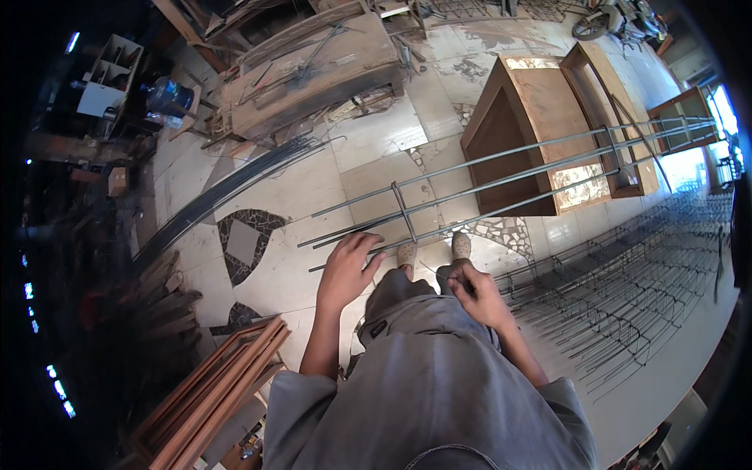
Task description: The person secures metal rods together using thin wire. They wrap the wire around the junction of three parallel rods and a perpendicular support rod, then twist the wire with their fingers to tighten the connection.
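Apparently, you were at the step of fixing a metal loop (403, 210) to the long steel rods (470, 192), and the next move called for bringing wire to a crossing and steadying the rods there. The rods were in front of you, their near ends by your left hand (347, 270), the far ones stretching up to the right. They looked grey, slender and roughly parallel, with the narrow loop standing across them. Your left hand was loosely spread over the near ends, though you couldn't tell whether it touched them. Your right hand (474, 294) was curled, apparently pinching a thin wire near your lap. Beyond the rods stood a wooden cabinet (548, 94); wire cages (619, 313) lay to your right, and dark bars (227, 184) lay on the floor to the left.
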### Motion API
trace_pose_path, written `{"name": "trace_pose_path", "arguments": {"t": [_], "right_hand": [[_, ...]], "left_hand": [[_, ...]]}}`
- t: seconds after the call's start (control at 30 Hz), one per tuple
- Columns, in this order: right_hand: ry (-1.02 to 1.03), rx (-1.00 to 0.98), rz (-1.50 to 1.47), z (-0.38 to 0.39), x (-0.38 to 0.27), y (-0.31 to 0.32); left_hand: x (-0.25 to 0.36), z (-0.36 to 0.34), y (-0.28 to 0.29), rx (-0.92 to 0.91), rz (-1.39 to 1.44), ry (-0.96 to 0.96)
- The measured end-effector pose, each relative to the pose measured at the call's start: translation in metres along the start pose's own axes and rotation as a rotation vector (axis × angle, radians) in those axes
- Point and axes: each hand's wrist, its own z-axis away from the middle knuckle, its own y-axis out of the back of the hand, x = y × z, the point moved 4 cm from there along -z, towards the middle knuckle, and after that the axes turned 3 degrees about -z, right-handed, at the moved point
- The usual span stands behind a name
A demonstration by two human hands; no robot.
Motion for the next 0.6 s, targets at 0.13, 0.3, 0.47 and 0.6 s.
{"name": "trace_pose_path", "arguments": {"t": [0.13, 0.3, 0.47, 0.6], "right_hand": [[0.051, 0.152, -0.032, 0.010, 0.002, -0.010], [0.014, 0.726, 0.041, 0.039, 0.000, 0.089], [-0.112, 1.135, 0.433, 0.071, 0.002, 0.233], [-0.168, 1.252, 0.768, 0.056, -0.017, 0.346]], "left_hand": [[-0.001, -0.013, -0.020, -0.045, 0.038, -0.102], [0.007, -0.021, -0.039, -0.010, 0.081, -0.126], [0.009, -0.032, -0.053, 0.025, 0.098, 0.031], [0.000, -0.039, -0.068, 0.170, 0.357, 0.208]]}}
